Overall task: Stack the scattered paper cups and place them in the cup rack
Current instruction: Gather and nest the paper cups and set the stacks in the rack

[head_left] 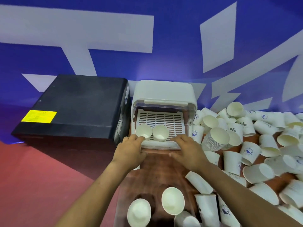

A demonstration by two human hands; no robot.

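Head view. A white cup rack (164, 102) with a slatted tray (161, 119) stands at the far end of a brown bench (157, 167), against a blue wall with pale lettering (98, 51); its clear front cover is raised. Two paper cups (152, 132) stand upright, side by side, at the front left of the tray, mouths toward the camera. The left hand (129, 151) reaches to the front left corner of the tray, its fingertips touching the rim of the left-hand cup; whether its grip closes on the cup or merely rests there cannot be told. The right hand (186, 149) lies with fingers extended and flat on the front edge of the tray, its grip open and holding nothing. To the right, a heap of scattered cups (262, 145) covers the bench, including one nested stack (214, 141) lying tilted just beside the rack. Further cups (172, 200) lie on the near end of the bench between the forearms. A black box (73, 108) bearing a yellow label (39, 116) sits left of the rack.
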